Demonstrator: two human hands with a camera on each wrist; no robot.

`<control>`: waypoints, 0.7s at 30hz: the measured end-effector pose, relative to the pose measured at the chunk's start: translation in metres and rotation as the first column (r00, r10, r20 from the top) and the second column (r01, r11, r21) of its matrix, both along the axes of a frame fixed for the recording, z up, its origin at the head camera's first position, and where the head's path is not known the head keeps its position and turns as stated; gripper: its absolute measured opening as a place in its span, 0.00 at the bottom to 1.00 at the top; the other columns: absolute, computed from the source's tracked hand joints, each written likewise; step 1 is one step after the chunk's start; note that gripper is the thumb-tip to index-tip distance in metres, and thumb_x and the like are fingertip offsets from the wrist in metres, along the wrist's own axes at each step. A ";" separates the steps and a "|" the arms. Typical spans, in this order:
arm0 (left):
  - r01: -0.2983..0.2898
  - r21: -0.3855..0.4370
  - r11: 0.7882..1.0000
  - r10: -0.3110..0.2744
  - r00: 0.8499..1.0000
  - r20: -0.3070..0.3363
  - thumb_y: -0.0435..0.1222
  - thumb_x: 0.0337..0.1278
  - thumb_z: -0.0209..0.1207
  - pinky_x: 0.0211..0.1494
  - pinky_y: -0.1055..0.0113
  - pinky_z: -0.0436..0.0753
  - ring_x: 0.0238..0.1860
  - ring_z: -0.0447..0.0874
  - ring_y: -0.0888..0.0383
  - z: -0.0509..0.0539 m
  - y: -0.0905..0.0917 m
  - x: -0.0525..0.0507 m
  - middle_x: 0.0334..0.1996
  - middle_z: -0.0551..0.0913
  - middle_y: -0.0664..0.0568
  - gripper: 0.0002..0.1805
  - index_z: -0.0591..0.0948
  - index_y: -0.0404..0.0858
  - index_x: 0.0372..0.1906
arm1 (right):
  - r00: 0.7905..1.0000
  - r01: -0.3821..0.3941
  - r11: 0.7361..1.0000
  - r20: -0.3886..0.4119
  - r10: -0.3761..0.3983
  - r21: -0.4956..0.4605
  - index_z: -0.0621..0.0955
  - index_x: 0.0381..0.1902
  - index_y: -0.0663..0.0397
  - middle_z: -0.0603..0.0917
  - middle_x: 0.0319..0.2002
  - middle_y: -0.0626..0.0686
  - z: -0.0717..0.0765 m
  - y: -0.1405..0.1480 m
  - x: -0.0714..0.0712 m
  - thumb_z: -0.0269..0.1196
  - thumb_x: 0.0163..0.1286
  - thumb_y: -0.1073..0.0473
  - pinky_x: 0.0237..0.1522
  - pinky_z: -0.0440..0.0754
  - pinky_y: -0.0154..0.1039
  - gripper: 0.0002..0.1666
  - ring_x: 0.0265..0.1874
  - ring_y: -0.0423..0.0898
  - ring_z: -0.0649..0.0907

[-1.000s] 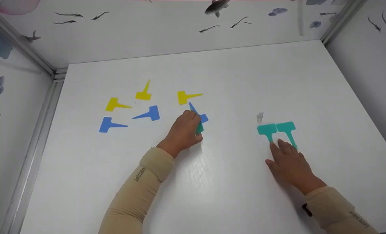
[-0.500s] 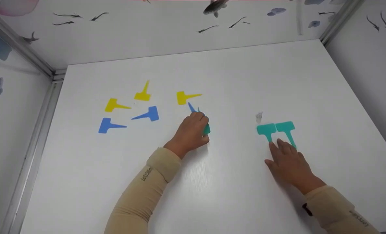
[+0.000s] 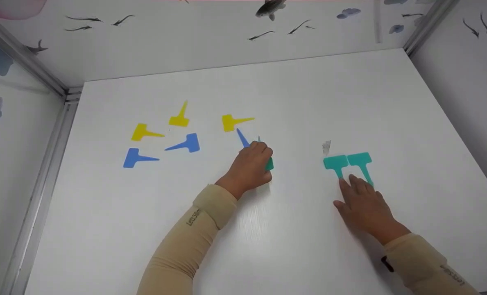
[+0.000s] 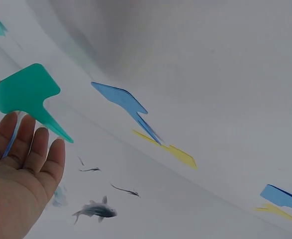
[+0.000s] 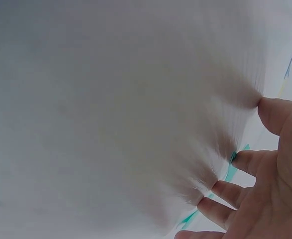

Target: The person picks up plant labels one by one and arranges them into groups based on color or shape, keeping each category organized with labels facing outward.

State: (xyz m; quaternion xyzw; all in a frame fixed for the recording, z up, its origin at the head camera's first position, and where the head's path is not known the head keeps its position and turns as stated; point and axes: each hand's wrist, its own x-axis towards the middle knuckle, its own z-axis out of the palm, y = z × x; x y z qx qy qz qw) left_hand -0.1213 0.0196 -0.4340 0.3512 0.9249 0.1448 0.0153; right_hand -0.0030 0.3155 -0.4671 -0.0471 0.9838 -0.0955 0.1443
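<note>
Left fingers (image 4: pixel 5 133) pinch a green tag (image 4: pixel 29 89), its stem (image 4: pixel 50 121) plain from the left wrist, mostly hidden from the head.

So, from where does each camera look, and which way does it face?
Head: worn on the head, facing forward and down at the white tabletop and T-shaped plant labels; left hand, right hand and sleeves show.
Left wrist: on that wrist, facing over the tabletop toward the printed wall; only the left hand shows, pinching a green label.
Right wrist: on that wrist, facing the tabletop; only the right hand shows, slivers of green near its fingers.
Head and left wrist share the pinched green label.
</note>
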 end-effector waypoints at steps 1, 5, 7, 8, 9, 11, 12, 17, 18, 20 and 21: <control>0.002 -0.003 1.000 -0.002 1.000 0.004 0.34 0.51 0.59 0.47 0.64 0.76 0.44 0.70 0.54 0.000 0.001 0.000 0.42 0.75 0.49 0.15 0.75 0.36 0.45 | 1.000 -0.001 1.000 0.000 0.001 -0.001 0.58 0.72 0.66 0.56 0.70 0.71 0.000 0.000 0.000 0.52 0.73 0.47 0.60 0.55 0.74 0.40 0.68 0.70 0.55; 0.012 -0.006 1.000 -0.012 1.000 0.014 0.33 0.50 0.59 0.48 0.64 0.75 0.43 0.70 0.54 0.001 0.006 0.000 0.41 0.75 0.49 0.15 0.75 0.36 0.45 | 1.000 0.004 1.000 0.006 -0.004 -0.013 0.58 0.72 0.66 0.56 0.70 0.71 0.001 0.000 0.000 0.52 0.73 0.46 0.61 0.54 0.74 0.40 0.69 0.70 0.54; 0.016 -0.012 1.000 -0.016 1.000 0.015 0.34 0.51 0.59 0.49 0.64 0.75 0.44 0.70 0.54 0.001 0.008 -0.001 0.42 0.75 0.49 0.16 0.75 0.36 0.46 | 1.000 0.008 1.000 0.011 -0.008 -0.018 0.57 0.72 0.66 0.55 0.71 0.71 0.001 0.000 0.001 0.52 0.73 0.46 0.61 0.53 0.74 0.40 0.69 0.70 0.54; 0.019 -0.015 1.000 -0.019 1.000 0.012 0.34 0.51 0.59 0.49 0.64 0.75 0.44 0.70 0.54 0.001 0.009 -0.001 0.42 0.75 0.49 0.16 0.75 0.36 0.46 | 1.000 0.011 1.000 0.014 -0.011 -0.021 0.57 0.73 0.65 0.55 0.71 0.71 0.001 0.000 0.001 0.52 0.73 0.46 0.61 0.53 0.74 0.40 0.69 0.70 0.54; 0.022 -0.021 1.000 -0.022 1.000 0.009 0.34 0.51 0.59 0.49 0.64 0.75 0.44 0.70 0.54 0.001 0.011 -0.001 0.42 0.75 0.49 0.16 0.75 0.36 0.47 | 1.000 0.015 1.000 0.017 -0.014 -0.022 0.57 0.73 0.65 0.55 0.71 0.71 0.001 0.000 0.001 0.52 0.73 0.46 0.61 0.53 0.74 0.40 0.69 0.70 0.53; 0.025 -0.037 0.999 -0.025 1.000 0.011 0.35 0.51 0.59 0.50 0.64 0.75 0.44 0.70 0.54 0.002 0.013 -0.002 0.43 0.75 0.49 0.17 0.75 0.36 0.48 | 1.000 0.017 1.000 0.022 -0.016 -0.019 0.57 0.73 0.65 0.55 0.71 0.71 0.000 0.000 0.002 0.52 0.73 0.46 0.62 0.53 0.74 0.40 0.69 0.70 0.53; 0.025 -0.045 0.999 -0.024 1.000 0.012 0.35 0.51 0.59 0.50 0.64 0.75 0.45 0.70 0.55 0.002 0.015 -0.002 0.44 0.75 0.49 0.17 0.75 0.36 0.48 | 1.000 0.015 1.000 0.023 -0.015 -0.016 0.57 0.73 0.65 0.55 0.71 0.71 0.000 0.000 0.001 0.52 0.73 0.45 0.62 0.53 0.74 0.40 0.69 0.70 0.53; 0.023 -0.091 0.996 -0.019 0.999 0.044 0.36 0.53 0.59 0.51 0.65 0.75 0.46 0.69 0.55 0.004 0.022 -0.003 0.44 0.75 0.50 0.18 0.75 0.38 0.50 | 1.000 -0.004 1.000 0.005 0.004 -0.003 0.58 0.72 0.65 0.56 0.70 0.71 0.000 0.002 0.001 0.52 0.73 0.46 0.61 0.55 0.74 0.40 0.69 0.69 0.55; 0.023 -0.099 0.995 -0.018 0.999 0.050 0.37 0.54 0.59 0.51 0.65 0.75 0.46 0.69 0.55 0.004 0.024 -0.003 0.44 0.75 0.50 0.18 0.75 0.38 0.50 | 1.000 -0.011 1.000 -0.002 0.011 0.000 0.59 0.72 0.65 0.57 0.70 0.71 0.001 0.002 0.001 0.53 0.73 0.46 0.60 0.55 0.74 0.39 0.68 0.69 0.55; 0.025 -0.111 0.994 -0.019 0.998 0.060 0.37 0.54 0.59 0.52 0.65 0.75 0.46 0.69 0.55 0.004 0.026 -0.003 0.45 0.75 0.50 0.18 0.75 0.38 0.51 | 1.000 -0.024 1.000 -0.017 0.025 0.006 0.60 0.71 0.66 0.58 0.69 0.71 0.001 0.002 0.000 0.54 0.72 0.47 0.59 0.57 0.74 0.39 0.68 0.70 0.57; 0.026 -0.118 0.993 -0.019 0.998 0.063 0.37 0.55 0.59 0.52 0.65 0.75 0.46 0.69 0.55 0.004 0.028 -0.003 0.45 0.75 0.50 0.18 0.74 0.38 0.51 | 0.999 -0.030 0.999 -0.020 0.031 0.011 0.60 0.71 0.66 0.59 0.69 0.71 0.002 0.002 0.000 0.54 0.72 0.48 0.59 0.58 0.74 0.39 0.67 0.70 0.57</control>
